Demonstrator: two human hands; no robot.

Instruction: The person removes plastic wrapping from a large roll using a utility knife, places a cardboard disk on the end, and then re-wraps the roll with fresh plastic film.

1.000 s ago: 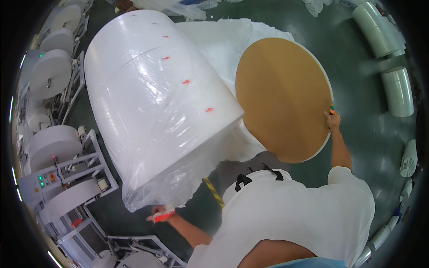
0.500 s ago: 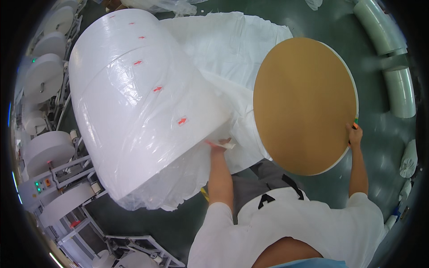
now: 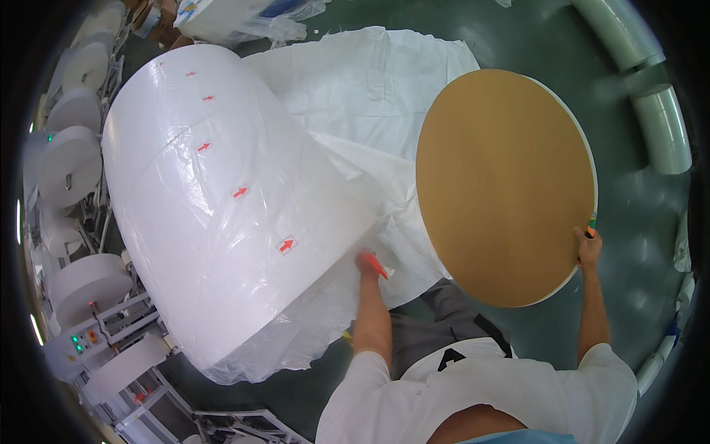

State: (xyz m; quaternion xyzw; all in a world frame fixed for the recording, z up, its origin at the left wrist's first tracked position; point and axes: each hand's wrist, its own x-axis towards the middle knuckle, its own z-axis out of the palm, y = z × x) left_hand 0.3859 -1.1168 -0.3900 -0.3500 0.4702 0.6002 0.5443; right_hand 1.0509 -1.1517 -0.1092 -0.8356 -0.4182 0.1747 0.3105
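My left hand (image 3: 367,262) is closed on a red and white slip (image 3: 377,266), at the lower edge of a large white roll (image 3: 244,170). Clear plastic film with a row of red arrow stickers wraps that roll, and loose film (image 3: 296,337) bunches at its near end. On the right, my right hand (image 3: 589,249) is closed around a small orange, green and black tool (image 3: 592,225), perhaps a utility knife. That hand is at the rim of a big round brown board (image 3: 506,189) with a white edge. The tool's tip cannot be made out.
A white sheet (image 3: 377,81) spreads on the floor behind the roll and board. Machine frames with white reels (image 3: 70,166) line the left side. Film-wrapped rolls (image 3: 662,129) lie at the right. Plastic bags (image 3: 244,22) and cardboard (image 3: 159,22) sit at the far left.
The view has shifted, so the large roll appears lower and farther left. The slip in my left hand has turned, its red side showing more. My right hand keeps its place at the board's rim.
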